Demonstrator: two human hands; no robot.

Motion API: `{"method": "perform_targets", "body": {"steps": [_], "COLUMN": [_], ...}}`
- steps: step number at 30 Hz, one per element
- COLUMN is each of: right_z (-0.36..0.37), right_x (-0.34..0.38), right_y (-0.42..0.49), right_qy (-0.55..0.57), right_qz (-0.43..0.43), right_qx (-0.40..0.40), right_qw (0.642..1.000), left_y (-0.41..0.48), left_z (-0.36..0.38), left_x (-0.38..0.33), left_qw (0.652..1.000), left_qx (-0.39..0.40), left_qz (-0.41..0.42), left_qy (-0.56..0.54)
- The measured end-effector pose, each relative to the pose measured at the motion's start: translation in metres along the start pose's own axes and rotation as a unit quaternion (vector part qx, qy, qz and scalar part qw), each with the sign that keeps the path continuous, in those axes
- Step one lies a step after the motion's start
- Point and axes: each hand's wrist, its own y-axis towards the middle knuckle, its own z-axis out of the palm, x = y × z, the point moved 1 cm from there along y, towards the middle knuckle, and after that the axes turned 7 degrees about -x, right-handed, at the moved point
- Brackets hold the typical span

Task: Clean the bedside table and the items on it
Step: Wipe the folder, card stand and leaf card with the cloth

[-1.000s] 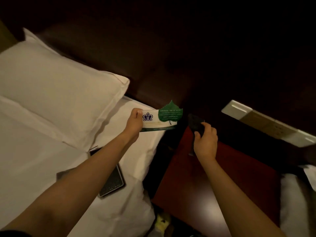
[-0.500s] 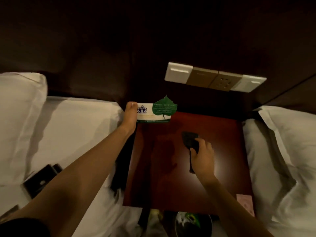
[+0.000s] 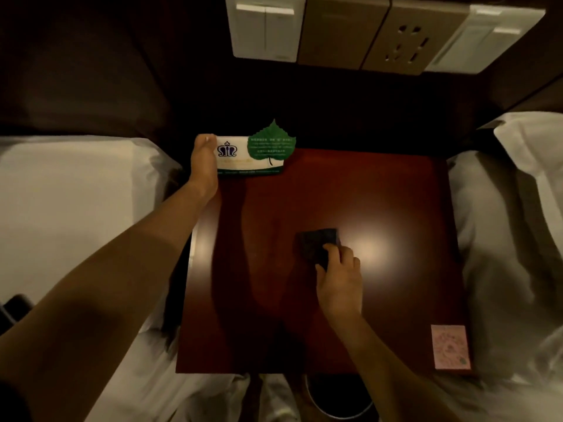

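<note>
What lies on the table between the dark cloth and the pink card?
Nothing: in the head view only bare, glossy tabletop separates the cloth from the pink card.

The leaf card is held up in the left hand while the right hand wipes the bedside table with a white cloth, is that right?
Not quite: the cloth is dark, not white, as the head view shows. The left hand does hold the leaf card while the right hand wipes the bedside table.

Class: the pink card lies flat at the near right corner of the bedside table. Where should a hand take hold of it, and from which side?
Grip the pink card by its right or near edge, from the table's near right corner. It lies flat, nearly flush with that corner, so sliding it slightly past the rim probably lets a thumb get under.
</note>
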Motion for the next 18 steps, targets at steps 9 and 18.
{"method": "perform_targets", "body": {"steps": [9,18], "right_z": [0.024,0.021], "right_x": [-0.04,-0.04], "right_y": [-0.037,-0.037], "right_qy": [-0.054,-0.076], "right_qz": [-0.037,-0.044], "right_qx": [-0.035,-0.037], "right_qw": [0.997,0.995], "left_y": [0.026,0.02], "left_z": [0.002,-0.005], "left_x": [0.011,0.013], "left_qw": [0.998,0.997], "left_qx": [-0.037,-0.015], "left_qz": [-0.016,-0.006], "left_qy": [-0.055,-0.078]}}
